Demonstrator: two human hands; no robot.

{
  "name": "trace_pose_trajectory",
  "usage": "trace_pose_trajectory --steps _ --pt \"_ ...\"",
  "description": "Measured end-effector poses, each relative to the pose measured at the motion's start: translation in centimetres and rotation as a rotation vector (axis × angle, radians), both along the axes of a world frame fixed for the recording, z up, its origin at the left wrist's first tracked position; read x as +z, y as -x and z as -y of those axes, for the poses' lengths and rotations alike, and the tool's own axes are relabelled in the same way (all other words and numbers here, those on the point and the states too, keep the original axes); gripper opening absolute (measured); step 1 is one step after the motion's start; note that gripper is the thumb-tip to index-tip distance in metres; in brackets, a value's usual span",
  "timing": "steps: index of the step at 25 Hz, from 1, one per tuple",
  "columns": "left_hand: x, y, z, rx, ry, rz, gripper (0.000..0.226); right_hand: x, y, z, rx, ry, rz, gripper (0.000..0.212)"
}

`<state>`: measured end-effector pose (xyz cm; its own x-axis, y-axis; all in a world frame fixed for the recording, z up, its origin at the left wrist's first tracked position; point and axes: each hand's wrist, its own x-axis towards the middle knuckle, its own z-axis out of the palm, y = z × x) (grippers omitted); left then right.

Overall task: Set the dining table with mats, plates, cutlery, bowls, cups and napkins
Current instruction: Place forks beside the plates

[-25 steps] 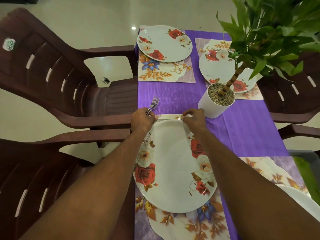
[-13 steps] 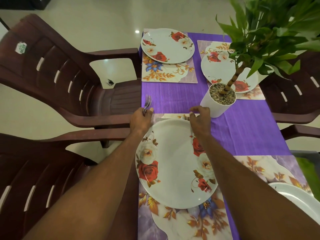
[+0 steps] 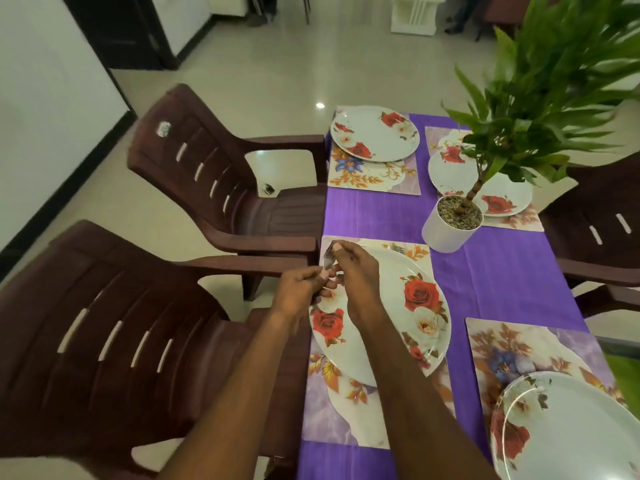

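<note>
My left hand grips a small bundle of metal forks above the left edge of the near-left floral plate. My right hand is right beside it, and its fingertips pinch the top of the same bundle. The plate sits on a floral mat. One fork lies on that mat just beyond the plate's far rim. Other floral plates rest on mats at the far left, the far right and the near right.
A white pot with a leafy plant stands mid-table on the purple cloth, partly covering the far-right plate. Brown plastic chairs stand at the left side and at the right. Tiled floor lies beyond.
My right hand has left the far rim of the plate and come left to the forks in my left hand. A fork now lies where it was. My view has tilted up.
</note>
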<state>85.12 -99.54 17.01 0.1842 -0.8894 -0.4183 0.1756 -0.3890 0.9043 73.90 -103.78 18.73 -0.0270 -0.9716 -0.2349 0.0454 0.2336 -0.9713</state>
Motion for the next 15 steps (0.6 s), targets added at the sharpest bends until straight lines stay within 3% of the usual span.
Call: trace_pose_trajectory --steps 9,13,15 --pt "6.5 -12.2 -14.9 0.384 0.012 -0.120 0.008 5.5 -14.5 -11.4 0.317 0.007 0.124 0.024" --pt "7.7 -20.0 -22.3 0.571 0.006 0.009 0.007 5.6 -24.2 -17.7 0.385 -0.010 0.082 0.015" --pt "7.8 -24.4 -26.4 0.638 0.028 -0.050 0.008 5.6 -29.3 -21.2 0.395 -0.040 0.086 0.013"
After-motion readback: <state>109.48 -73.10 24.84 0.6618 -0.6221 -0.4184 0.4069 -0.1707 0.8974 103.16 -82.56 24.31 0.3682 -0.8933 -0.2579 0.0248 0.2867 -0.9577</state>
